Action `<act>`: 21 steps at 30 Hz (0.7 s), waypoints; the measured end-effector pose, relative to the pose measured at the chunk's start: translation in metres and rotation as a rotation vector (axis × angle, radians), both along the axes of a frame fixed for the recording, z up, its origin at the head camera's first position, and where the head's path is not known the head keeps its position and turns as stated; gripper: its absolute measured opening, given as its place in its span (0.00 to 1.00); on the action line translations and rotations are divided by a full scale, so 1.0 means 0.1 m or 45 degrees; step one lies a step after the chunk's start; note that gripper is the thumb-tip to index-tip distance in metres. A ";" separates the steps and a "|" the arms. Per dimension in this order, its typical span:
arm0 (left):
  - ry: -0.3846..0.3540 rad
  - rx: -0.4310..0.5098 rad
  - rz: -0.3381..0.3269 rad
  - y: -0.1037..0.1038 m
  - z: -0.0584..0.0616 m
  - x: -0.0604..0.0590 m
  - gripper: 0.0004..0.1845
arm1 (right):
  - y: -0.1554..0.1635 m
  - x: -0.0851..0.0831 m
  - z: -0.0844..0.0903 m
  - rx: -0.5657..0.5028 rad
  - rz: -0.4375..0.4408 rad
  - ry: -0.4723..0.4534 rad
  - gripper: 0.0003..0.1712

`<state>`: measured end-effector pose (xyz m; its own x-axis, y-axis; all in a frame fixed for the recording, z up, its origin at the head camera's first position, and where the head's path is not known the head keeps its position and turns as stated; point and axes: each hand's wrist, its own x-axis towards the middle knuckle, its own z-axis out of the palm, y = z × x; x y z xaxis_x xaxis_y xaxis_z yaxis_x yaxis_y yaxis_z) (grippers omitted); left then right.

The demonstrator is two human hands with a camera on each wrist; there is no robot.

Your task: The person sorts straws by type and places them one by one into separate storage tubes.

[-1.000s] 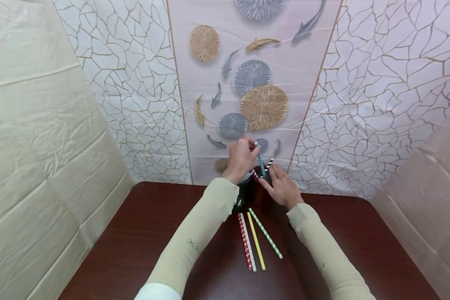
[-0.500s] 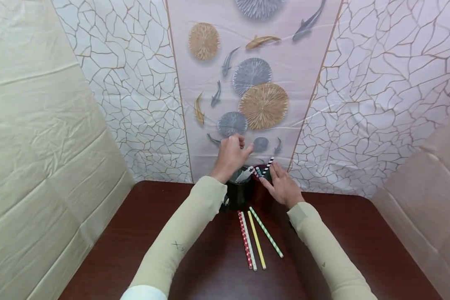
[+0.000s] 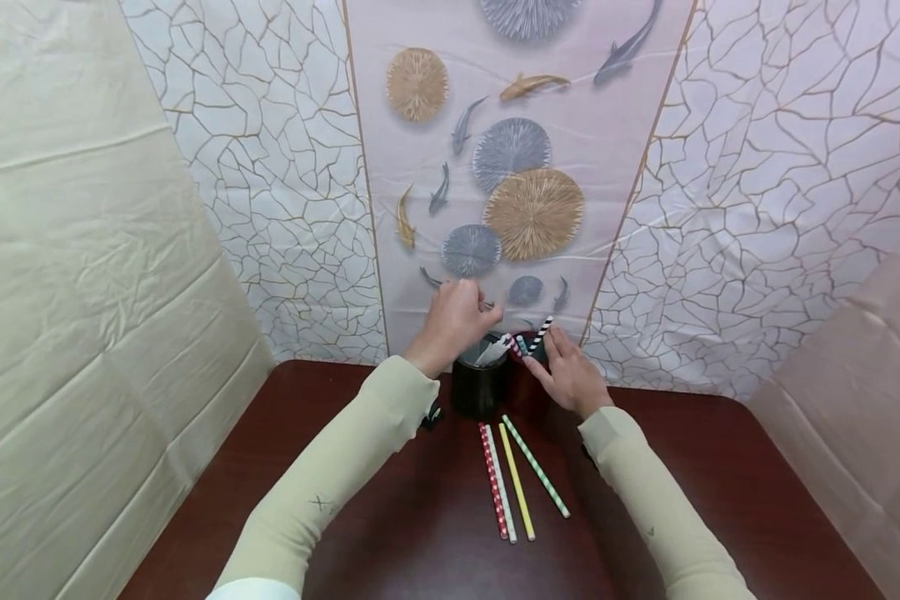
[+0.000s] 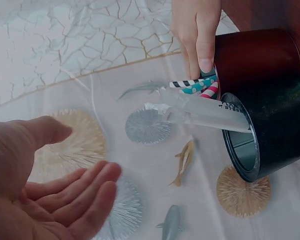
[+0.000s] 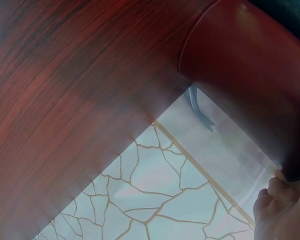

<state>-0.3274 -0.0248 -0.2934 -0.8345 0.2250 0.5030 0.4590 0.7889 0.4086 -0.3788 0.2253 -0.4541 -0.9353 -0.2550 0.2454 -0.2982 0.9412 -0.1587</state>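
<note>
My left hand [image 3: 453, 321] hovers up and to the left of the black cup [image 3: 476, 392], holding nothing; the left wrist view shows its fingers loosely bent and the thumb apart. A torn white wrapper [image 4: 202, 112] sticks out of the black cup. Against that cup stands a dark red cup [image 4: 260, 57] containing a black-and-white straw [image 3: 542, 333], a blue dotted straw [image 4: 197, 86] and a pink striped straw [image 4: 209, 91]. My right hand [image 3: 567, 371] rests on the red cup's right side, its fingers extended at the rim and its thumb along the near edge.
In front of the cups lie a red dotted straw [image 3: 492, 479], a pale straw [image 3: 501, 483], a yellow straw [image 3: 517, 483] and a green striped straw [image 3: 536, 467] on the dark brown table [image 3: 345, 550]. A patterned cloth [image 3: 532, 212] hangs close behind the cups.
The left hand has let go of the blue straw, which has dropped down into the red cup. It has then drawn away to the left. The right hand stays at the red cup.
</note>
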 end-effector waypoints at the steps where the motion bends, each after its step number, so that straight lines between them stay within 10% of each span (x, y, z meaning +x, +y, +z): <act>1: -0.026 -0.024 -0.013 0.00 0.00 0.02 0.32 | 0.00 0.00 0.00 0.002 0.003 -0.001 0.53; 10: -0.326 -0.284 -0.082 -0.01 -0.20 0.18 0.27 | 0.04 0.01 -0.01 -0.002 -0.005 -0.004 0.53; 21: -0.619 -0.350 -0.098 -0.09 -0.86 0.23 0.16 | -0.01 0.02 0.01 -0.037 0.004 0.007 0.53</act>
<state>-0.3046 -0.0335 -0.3791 -0.9317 0.3628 -0.0209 0.3296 0.8679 0.3716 -0.3764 0.2242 -0.4536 -0.9330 -0.2509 0.2582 -0.3025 0.9351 -0.1845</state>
